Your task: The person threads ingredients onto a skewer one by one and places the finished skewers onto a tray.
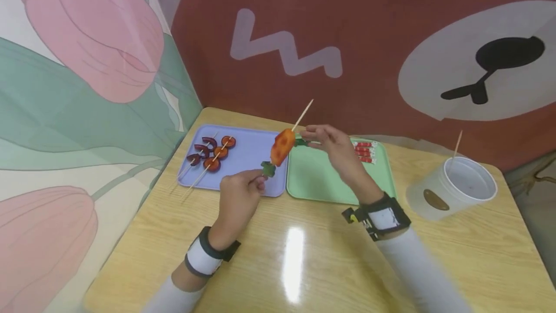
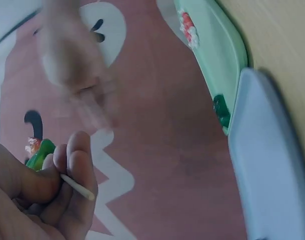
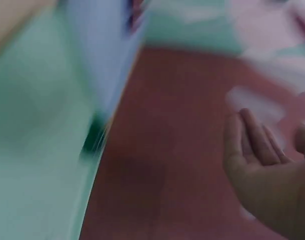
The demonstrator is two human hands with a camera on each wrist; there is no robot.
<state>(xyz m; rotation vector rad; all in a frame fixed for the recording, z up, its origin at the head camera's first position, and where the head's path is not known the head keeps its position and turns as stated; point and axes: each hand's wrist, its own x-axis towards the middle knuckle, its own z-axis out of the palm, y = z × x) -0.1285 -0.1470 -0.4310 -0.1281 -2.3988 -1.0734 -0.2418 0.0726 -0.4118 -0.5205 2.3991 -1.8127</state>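
My left hand (image 1: 239, 197) pinches a wooden skewer (image 1: 302, 115) near its lower end, and the skewer slants up and away over the trays. Threaded on it are a green piece (image 1: 268, 168) beside the fingertips and a longer orange piece (image 1: 283, 147) with red patches. In the left wrist view, the skewer's blunt end (image 2: 78, 188) pokes out between the fingers. My right hand (image 1: 339, 153) hovers over the green tray (image 1: 321, 185), fingers extended and apart from the skewer. Behind its fingertips a dark green piece (image 2: 221, 111) lies in the tray's corner. The right wrist view is blurred.
On the left, a lavender tray (image 1: 252, 141) bears two skewers with dark red-brown slices (image 1: 220, 152). Several red-and-white wrapped sticks (image 1: 365, 151) lie at the green tray's right. A white bucket (image 1: 427, 197) with a stick (image 1: 458, 144) stands farther right. A painted wall (image 1: 373, 95) rises behind the table.
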